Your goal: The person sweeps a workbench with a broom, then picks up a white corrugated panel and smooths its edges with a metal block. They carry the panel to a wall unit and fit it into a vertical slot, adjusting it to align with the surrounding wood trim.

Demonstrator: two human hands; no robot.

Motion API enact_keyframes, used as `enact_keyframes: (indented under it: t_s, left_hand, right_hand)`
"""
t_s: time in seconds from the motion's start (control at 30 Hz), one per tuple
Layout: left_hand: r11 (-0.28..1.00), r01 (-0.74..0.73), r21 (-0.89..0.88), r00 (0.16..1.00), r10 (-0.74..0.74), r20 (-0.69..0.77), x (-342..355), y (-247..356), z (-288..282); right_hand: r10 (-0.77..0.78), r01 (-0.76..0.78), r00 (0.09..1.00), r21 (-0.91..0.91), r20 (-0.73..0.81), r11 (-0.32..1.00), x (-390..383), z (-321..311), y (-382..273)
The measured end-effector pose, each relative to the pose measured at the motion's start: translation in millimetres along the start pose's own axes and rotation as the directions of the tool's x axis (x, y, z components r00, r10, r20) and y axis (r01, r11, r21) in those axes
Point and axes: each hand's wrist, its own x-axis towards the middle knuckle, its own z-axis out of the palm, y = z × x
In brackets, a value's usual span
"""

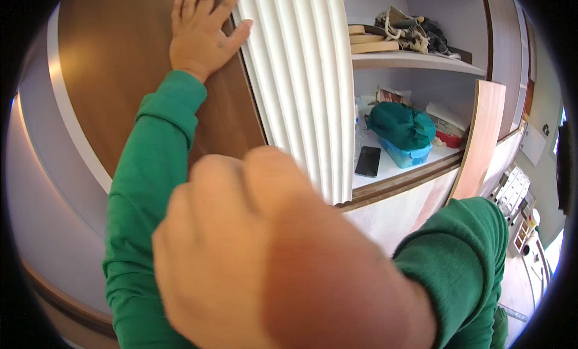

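Note:
My left hand (205,33) lies flat, fingers spread, on a brown wood-look panel (108,66). Its thumb reaches the edge of a white fluted panel (295,78) that stands upright beside the brown one. Close to the camera, my right hand (241,253) is curled closed with its back toward me, slightly blurred. The curled fingers hide whatever is in them. Behind that hand, the lower parts of both panels are covered.
Right of the fluted panel are open shelves. The upper shelf (415,61) bears wood strips (373,43) and a cloth bundle (415,33). Below are a phone (368,162), a blue container (406,155) and a green cloth bag (400,125). A board (478,138) leans at the right.

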Motion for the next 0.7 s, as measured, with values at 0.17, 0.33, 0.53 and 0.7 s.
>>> enact_keyframes:
  t_s: [0.17,0.33,0.53,0.7]
  left_hand:
    - [0.999,0.038,0.017,0.997,-0.039,0.068,2.7,-4.9,-10.4]
    - [1.000,-0.009,0.014,0.999,0.008,0.032,-2.4,-2.4,6.4]
    - [0.996,-0.081,0.025,0.997,0.080,0.023,15.9,-4.1,-12.9]
    - [0.999,0.017,0.030,0.998,-0.019,0.062,-20.8,-10.7,-2.4]
  right_hand:
    - [-0.054,0.054,0.998,-0.001,0.013,0.999,-2.9,6.3,-4.1]
    - [-0.069,0.070,0.997,0.036,-0.024,0.997,-4.2,9.2,0.1]
    - [0.063,-0.057,0.991,0.052,-0.118,0.997,-29.4,-6.6,21.2]
    - [0.541,-0.424,0.788,0.377,-0.296,0.824,-14.6,40.0,91.0]
